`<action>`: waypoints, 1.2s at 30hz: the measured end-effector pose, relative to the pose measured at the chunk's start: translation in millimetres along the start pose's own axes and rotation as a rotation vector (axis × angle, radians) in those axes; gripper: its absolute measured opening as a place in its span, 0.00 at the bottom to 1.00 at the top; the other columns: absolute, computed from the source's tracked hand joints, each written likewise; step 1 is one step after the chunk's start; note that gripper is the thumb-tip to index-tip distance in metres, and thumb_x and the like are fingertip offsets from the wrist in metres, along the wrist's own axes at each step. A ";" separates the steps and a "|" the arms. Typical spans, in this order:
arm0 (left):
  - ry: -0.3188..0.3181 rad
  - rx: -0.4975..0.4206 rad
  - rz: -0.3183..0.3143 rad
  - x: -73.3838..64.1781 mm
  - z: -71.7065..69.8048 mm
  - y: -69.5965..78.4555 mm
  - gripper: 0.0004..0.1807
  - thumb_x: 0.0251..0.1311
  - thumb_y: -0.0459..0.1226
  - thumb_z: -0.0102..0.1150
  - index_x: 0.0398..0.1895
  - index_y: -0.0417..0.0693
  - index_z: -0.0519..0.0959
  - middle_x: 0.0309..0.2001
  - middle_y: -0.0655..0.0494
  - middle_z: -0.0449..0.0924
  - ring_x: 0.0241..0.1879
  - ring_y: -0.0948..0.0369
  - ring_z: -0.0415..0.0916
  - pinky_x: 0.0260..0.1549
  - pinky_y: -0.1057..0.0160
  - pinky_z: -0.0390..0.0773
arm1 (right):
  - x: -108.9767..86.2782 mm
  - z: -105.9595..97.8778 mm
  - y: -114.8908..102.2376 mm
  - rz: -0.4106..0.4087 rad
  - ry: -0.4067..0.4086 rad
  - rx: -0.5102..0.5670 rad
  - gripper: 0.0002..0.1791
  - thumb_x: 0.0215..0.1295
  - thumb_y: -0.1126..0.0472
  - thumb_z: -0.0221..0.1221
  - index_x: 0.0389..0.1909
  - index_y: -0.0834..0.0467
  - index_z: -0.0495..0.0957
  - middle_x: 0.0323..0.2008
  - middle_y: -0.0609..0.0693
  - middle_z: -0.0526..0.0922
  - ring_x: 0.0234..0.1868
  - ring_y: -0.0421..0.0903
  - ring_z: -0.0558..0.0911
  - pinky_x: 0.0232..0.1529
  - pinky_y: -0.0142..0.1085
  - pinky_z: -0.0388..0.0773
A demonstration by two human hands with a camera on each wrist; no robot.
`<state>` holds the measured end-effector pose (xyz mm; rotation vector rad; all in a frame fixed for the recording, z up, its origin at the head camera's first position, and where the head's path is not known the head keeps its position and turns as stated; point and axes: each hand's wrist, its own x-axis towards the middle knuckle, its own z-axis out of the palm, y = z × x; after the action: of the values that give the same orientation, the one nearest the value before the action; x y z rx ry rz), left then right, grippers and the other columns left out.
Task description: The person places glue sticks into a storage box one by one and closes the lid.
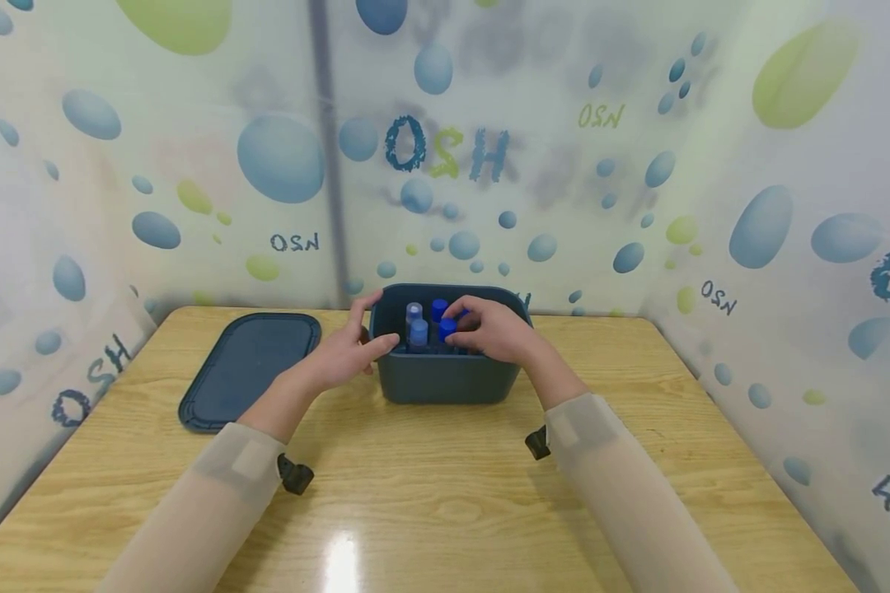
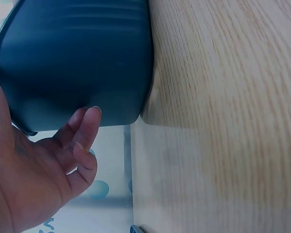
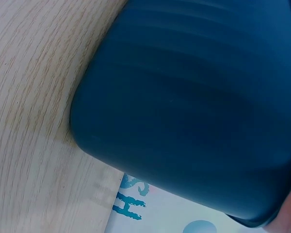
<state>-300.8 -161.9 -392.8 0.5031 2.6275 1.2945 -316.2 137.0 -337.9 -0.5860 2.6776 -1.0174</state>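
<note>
A dark blue-grey plastic bin (image 1: pixel 445 380) stands upright at the table's far side with several blue-capped bottles in it. My left hand (image 1: pixel 348 350) holds the bin's left end, thumb over the rim and fingers outside. In the left wrist view the fingertips (image 2: pixel 91 114) touch the bin's outer wall. Reaching over the right front rim, my right hand (image 1: pixel 497 329) pinches a dark-blue cap (image 1: pixel 447 331) between thumb and index finger. What is below that cap is hidden. Left of it are a lighter blue cap (image 1: pixel 419 331) and a pale-topped bottle (image 1: pixel 414 310); another dark-blue cap (image 1: pixel 439 310) is behind.
A dark, flat lid (image 1: pixel 255 366) with rounded corners lies on the wooden table (image 1: pixel 430 494), left of the bin. Directly behind the table hangs a patterned curtain (image 1: pixel 445 198), with similar patterned panels at both sides.
</note>
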 end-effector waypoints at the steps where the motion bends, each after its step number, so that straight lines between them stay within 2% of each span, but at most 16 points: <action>1: -0.002 0.002 0.002 0.1 0.0 -0.2 0.52 0.78 0.65 0.54 0.90 0.72 0.32 0.46 0.40 0.81 0.42 0.43 0.88 0.48 0.50 0.83 | 0.1 0.2 0.3 -0.001 0.003 0.000 0.18 0.78 0.55 0.69 0.64 0.48 0.81 0.55 0.53 0.89 0.45 0.48 0.90 0.53 0.46 0.87; 15: 0.005 0.002 -0.004 -0.5 0.5 0.7 0.52 0.78 0.65 0.54 0.90 0.72 0.32 0.46 0.40 0.81 0.42 0.44 0.88 0.50 0.48 0.84 | -1.7 0.1 0.0 -0.015 0.014 0.010 0.20 0.76 0.55 0.71 0.64 0.48 0.81 0.58 0.55 0.88 0.42 0.48 0.90 0.50 0.45 0.88; 25: -0.002 0.011 -0.003 -1.8 -0.4 -0.1 0.52 0.79 0.65 0.53 0.90 0.74 0.32 0.47 0.39 0.82 0.42 0.45 0.88 0.50 0.49 0.84 | -2.7 -0.1 1.9 -0.036 0.041 0.031 0.26 0.75 0.53 0.72 0.70 0.49 0.77 0.65 0.57 0.84 0.40 0.47 0.91 0.49 0.45 0.89; 36: -0.009 -0.001 0.000 -0.8 -0.9 1.8 0.52 0.78 0.65 0.53 0.90 0.73 0.32 0.47 0.39 0.81 0.42 0.44 0.87 0.49 0.50 0.82 | -3.6 -2.6 4.5 -0.075 0.098 0.039 0.28 0.75 0.52 0.71 0.72 0.50 0.75 0.64 0.54 0.85 0.38 0.46 0.90 0.47 0.44 0.89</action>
<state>-300.0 -161.8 -390.9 0.5075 2.6195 1.2912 -315.2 143.2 -338.9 -0.6488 2.7313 -1.1445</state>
